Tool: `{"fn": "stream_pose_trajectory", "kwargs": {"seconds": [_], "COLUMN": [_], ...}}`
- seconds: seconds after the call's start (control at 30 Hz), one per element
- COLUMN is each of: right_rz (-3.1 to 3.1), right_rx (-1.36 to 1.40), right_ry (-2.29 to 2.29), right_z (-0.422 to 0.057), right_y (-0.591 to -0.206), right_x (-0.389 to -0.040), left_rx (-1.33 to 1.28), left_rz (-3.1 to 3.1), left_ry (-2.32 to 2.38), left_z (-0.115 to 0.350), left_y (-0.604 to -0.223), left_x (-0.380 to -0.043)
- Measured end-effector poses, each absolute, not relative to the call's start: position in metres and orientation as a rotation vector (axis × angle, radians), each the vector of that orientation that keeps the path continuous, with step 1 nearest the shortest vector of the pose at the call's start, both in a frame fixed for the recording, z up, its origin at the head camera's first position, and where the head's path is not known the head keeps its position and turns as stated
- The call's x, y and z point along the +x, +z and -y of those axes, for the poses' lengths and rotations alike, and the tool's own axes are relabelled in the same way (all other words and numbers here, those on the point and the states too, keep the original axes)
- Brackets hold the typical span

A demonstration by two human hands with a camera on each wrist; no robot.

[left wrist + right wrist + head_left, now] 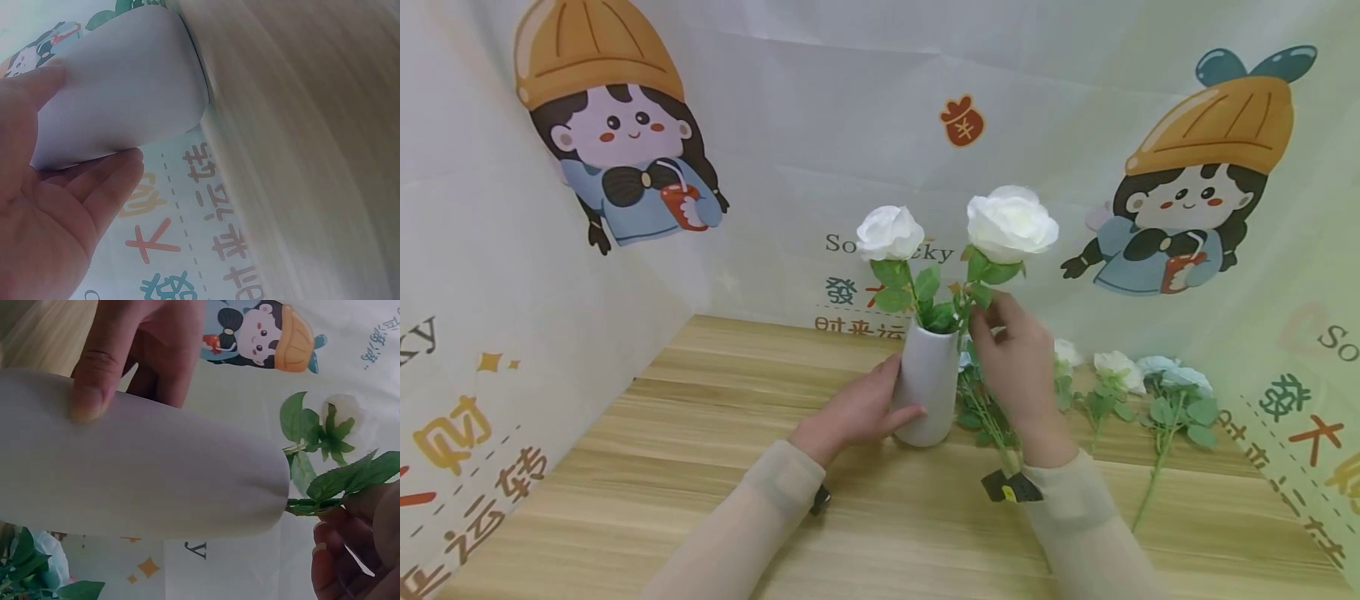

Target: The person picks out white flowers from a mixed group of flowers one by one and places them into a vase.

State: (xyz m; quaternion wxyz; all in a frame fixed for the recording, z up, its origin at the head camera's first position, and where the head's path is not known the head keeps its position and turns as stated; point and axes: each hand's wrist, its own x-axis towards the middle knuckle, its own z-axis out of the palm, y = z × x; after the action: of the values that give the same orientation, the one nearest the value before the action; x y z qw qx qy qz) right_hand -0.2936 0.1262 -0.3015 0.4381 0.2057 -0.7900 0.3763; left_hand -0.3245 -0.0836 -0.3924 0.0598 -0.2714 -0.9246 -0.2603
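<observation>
A white vase [925, 387] stands on the wooden table, gripped low down by my left hand [856, 410]. In the left wrist view, the thumb and fingers lie on opposite sides of the vase [119, 81]. My right hand [1021, 367] is at the vase mouth, pinching the green stem of the larger white rose [1011, 225]. The right wrist view shows that hand [372, 540] holding the stem [306, 505] just outside the rim; how deep the stem reaches inside is hidden. A smaller white rose [889, 233] leans left out of the vase.
Behind and beside my right forearm lie more artificial flowers: a white rose [1116, 371], a pale blue one [1180, 383] and a bunch of stems [988, 417]. Printed cloth [820, 167] walls the wooden table [647, 467] at the back and both sides.
</observation>
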Motion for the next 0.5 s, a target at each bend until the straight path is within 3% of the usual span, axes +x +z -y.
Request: {"fn": "stream_pose_trajectory", "kwargs": {"seconds": [0.5], "right_rz": [2.100], "right_rx": [0.423], "right_ry": [1.008], "right_z": [-0.1220], "right_y": [-0.3053], "right_x": [-0.2960], "left_rx": [-0.813], "left_rz": [2.796], "left_ry": [-0.793], "left_z": [0.0826], "left_y": [-0.3919], "left_x": [-0.3233]}}
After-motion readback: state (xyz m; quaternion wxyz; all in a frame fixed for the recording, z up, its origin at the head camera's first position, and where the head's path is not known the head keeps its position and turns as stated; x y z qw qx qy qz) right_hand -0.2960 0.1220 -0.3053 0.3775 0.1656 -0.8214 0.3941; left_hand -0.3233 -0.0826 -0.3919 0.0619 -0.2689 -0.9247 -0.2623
